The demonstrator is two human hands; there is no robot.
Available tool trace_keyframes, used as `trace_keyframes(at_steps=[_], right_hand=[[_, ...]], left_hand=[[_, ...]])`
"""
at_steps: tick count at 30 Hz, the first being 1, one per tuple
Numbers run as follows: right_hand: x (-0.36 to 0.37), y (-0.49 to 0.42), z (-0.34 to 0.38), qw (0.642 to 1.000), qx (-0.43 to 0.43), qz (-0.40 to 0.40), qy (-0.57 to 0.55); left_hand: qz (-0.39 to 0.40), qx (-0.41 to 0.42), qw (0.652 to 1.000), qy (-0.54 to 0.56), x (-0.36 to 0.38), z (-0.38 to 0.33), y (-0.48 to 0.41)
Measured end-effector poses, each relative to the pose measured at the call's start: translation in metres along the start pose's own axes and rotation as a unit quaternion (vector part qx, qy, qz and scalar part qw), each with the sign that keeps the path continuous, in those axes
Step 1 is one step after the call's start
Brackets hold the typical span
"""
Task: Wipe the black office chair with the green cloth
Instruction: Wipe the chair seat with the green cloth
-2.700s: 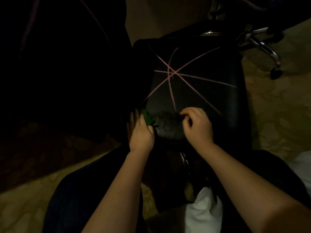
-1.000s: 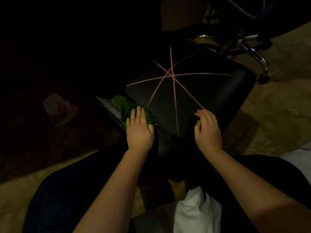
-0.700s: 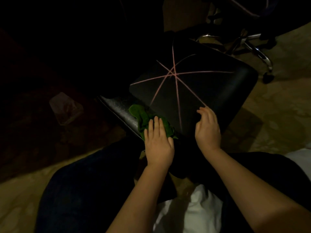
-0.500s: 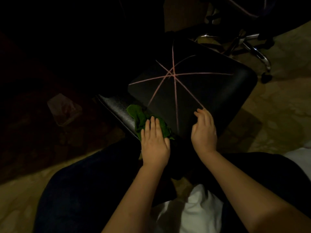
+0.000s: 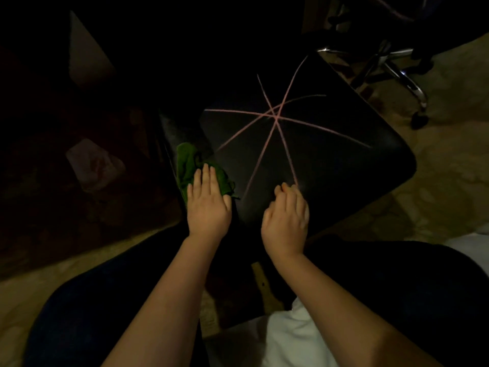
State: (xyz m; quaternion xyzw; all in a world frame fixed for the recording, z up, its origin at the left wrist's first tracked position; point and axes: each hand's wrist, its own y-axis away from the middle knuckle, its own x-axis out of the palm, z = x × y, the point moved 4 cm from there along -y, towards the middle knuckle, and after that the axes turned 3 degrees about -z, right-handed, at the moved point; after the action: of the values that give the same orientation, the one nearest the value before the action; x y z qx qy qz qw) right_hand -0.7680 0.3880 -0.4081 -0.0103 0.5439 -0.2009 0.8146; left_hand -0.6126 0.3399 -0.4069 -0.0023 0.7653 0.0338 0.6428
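Green cloth (image 5: 188,165): bunched, lying on the glossy left-hand strip of the black office chair (image 5: 330,154), just beside the seat pad's near-left edge.

Left hand (image 5: 207,205): flat, fingers straight and together, pressed on the cloth's near part.

Right hand (image 5: 287,215): fingers loosely bent, tips resting on the seat's near edge, holding nothing; apparently bracing.

Change: over the last moments the seat had swung round, its pink crossing lines (image 5: 275,118) lying at a new angle, and the cloth had travelled with the left hand along the left strip.

Judgement: side strip under wiping; the broad pad appeared not yet covered.

Surroundings: second chair's chrome base (image 5: 404,75), far right, apart from the seat; pale crumpled item (image 5: 92,165) on the dark floor, left; white fabric (image 5: 291,337), near.

Obstruction: the right hand itself lay on the pad's near part, in any sweep's path; dim light hid the chair's far-left parts.
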Motion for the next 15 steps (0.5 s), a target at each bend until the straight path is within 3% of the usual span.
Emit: trace_keyframes(at_steps=[5, 10, 15], right_hand=[[-0.002, 0.003, 0.020, 0.997, -0.058, 0.048, 0.021], [-0.013, -0.029, 0.015, 0.988, -0.139, 0.040, -0.060], [-0.015, -0.070, -0.024, 0.995, -0.092, 0.016, -0.029]], left_hand=[[-0.001, -0.008, 1.000, -0.021, -0.007, 0.023, -0.028], [0.024, -0.004, 1.000, -0.007, -0.015, 0.041, -0.054], [0.029, -0.021, 0.999, 0.002, -0.017, 0.047, -0.061]])
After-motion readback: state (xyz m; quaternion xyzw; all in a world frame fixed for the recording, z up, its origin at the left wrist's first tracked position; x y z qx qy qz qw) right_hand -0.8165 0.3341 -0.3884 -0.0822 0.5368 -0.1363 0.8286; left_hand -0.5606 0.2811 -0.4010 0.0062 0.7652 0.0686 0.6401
